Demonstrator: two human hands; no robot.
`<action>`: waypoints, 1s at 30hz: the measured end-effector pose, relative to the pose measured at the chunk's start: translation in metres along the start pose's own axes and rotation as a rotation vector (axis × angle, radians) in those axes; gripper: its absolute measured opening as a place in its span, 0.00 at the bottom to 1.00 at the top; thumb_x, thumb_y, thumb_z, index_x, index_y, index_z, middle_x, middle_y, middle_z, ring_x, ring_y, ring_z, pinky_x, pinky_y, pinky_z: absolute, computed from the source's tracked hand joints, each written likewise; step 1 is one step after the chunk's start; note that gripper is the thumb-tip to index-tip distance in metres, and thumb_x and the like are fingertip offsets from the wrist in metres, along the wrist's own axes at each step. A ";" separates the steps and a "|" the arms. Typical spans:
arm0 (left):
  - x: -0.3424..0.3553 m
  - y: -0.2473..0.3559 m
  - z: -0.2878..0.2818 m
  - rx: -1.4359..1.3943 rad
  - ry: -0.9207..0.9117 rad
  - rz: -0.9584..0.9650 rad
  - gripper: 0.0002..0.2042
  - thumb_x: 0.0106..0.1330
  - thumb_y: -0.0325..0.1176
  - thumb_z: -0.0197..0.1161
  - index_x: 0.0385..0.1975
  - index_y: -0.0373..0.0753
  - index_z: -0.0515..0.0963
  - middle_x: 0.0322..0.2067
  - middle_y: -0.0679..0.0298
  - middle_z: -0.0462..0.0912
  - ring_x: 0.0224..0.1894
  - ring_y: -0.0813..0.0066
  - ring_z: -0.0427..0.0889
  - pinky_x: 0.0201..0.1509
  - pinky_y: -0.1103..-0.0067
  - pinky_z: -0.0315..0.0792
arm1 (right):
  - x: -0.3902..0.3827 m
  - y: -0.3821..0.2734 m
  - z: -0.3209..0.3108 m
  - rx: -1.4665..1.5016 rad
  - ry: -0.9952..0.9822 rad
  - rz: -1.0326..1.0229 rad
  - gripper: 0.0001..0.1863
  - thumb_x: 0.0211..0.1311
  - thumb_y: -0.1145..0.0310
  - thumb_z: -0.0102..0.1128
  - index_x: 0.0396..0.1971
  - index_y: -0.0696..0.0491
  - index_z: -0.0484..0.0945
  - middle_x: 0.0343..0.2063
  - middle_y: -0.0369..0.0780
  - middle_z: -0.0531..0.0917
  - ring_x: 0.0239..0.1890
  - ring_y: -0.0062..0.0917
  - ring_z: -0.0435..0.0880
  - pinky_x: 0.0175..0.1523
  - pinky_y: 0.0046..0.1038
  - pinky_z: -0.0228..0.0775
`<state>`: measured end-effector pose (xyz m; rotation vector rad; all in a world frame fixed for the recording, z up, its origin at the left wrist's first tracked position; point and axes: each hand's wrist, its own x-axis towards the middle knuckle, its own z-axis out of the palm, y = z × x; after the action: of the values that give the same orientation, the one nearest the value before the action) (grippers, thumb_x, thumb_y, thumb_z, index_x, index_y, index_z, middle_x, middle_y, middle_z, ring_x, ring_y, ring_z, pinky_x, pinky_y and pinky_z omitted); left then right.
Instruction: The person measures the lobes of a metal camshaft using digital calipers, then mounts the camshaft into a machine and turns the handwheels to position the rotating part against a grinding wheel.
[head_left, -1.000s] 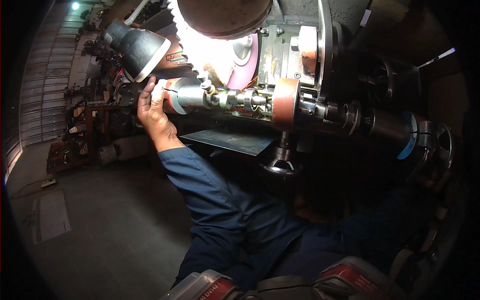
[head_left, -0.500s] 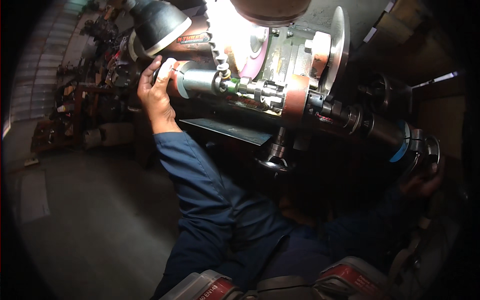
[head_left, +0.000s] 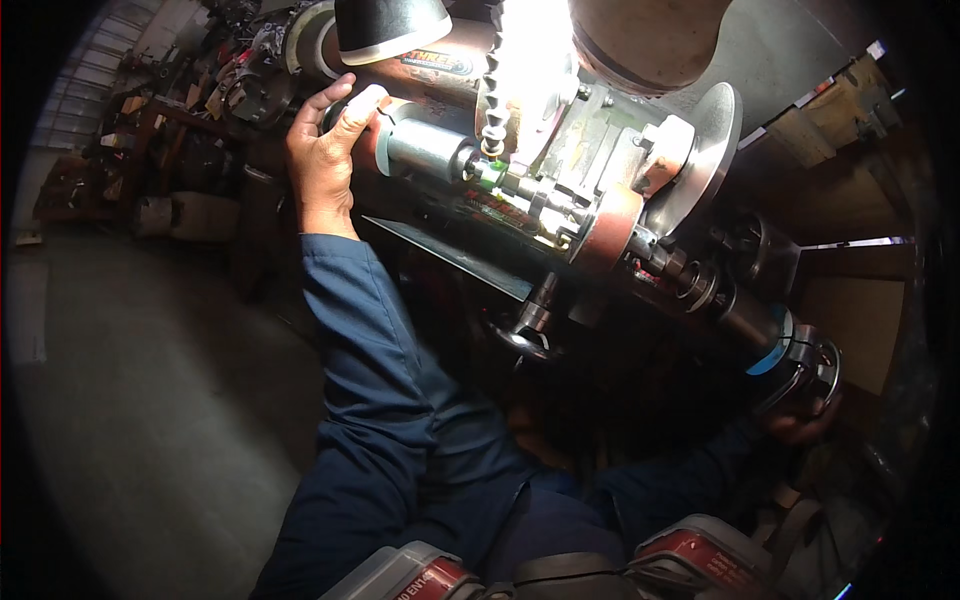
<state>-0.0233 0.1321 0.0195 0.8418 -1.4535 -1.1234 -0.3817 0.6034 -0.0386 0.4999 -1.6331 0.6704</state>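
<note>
My left hand (head_left: 325, 155) grips the red-brown end housing (head_left: 400, 112) of a bench machine, thumb on its front and fingers bent over its far side. Right of it, a bright steel cylinder (head_left: 428, 145) leads to a lobed shaft (head_left: 535, 192), like a camshaft, lying along the machine. The shaft passes a red-brown collar (head_left: 612, 228) and meets a dark cylinder with a blue band (head_left: 768, 350). In deep shadow at the right end, my right hand (head_left: 800, 425) is closed on a metal ring (head_left: 833, 372); some of its fingers are hidden.
A black-shaded lamp (head_left: 390, 30) and a ribbed flexible tube (head_left: 493, 85) hang over the machine. Behind the shaft stands a large steel disc (head_left: 715, 150). Below it, a handwheel (head_left: 520, 338) juts toward me. Cluttered shelves (head_left: 150, 150) stand far left.
My view has shifted and turned, so the machine appears tilted further down to the right. Both hands keep their places on it.
</note>
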 end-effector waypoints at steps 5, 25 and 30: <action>0.000 0.002 0.000 0.026 -0.016 -0.002 0.15 0.57 0.25 0.69 0.44 0.32 0.77 0.51 0.55 0.78 0.49 0.68 0.80 0.56 0.75 0.73 | -0.018 0.017 0.011 -0.175 0.132 -0.105 0.21 0.73 0.59 0.44 0.43 0.63 0.77 0.37 0.48 0.82 0.38 0.33 0.82 0.43 0.32 0.76; -0.005 0.012 0.010 -0.111 0.042 -0.048 0.20 0.49 0.29 0.78 0.41 0.33 0.79 0.32 0.58 0.84 0.35 0.77 0.83 0.44 0.82 0.76 | 0.029 -0.022 -0.021 -0.012 -0.408 0.331 0.23 0.71 0.52 0.46 0.48 0.57 0.77 0.42 0.47 0.83 0.43 0.35 0.83 0.48 0.31 0.75; -0.006 0.014 0.007 0.019 0.059 -0.014 0.20 0.50 0.30 0.77 0.42 0.32 0.80 0.36 0.58 0.83 0.38 0.77 0.82 0.45 0.81 0.77 | 0.018 -0.011 -0.018 -0.052 -0.254 0.164 0.20 0.71 0.54 0.48 0.45 0.55 0.80 0.38 0.44 0.85 0.40 0.33 0.84 0.43 0.29 0.76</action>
<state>-0.0278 0.1430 0.0312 0.8926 -1.4140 -1.0881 -0.3642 0.6084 -0.0180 0.4293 -1.9414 0.7047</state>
